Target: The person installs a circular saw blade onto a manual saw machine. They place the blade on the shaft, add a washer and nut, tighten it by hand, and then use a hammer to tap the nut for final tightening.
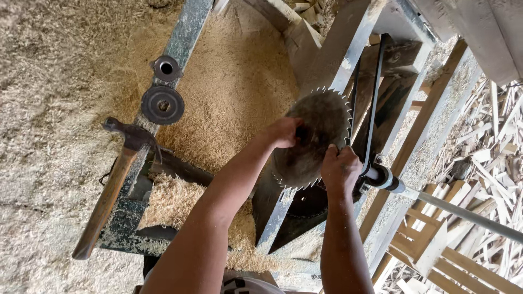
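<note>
I am holding a round saw blade (316,139) with both hands. My left hand (283,132) is gripping it near the dark middle, and my right hand (340,170) is closing on the toothed edge low on the right. The blade is dull, dusty metal with sharp small teeth, standing between grey frame beams (340,51). Beside it, a hammer (117,179) with a wooden handle and two round metal washers (162,95) are lying on a rail among soft yellow sawdust (229,92).
</note>
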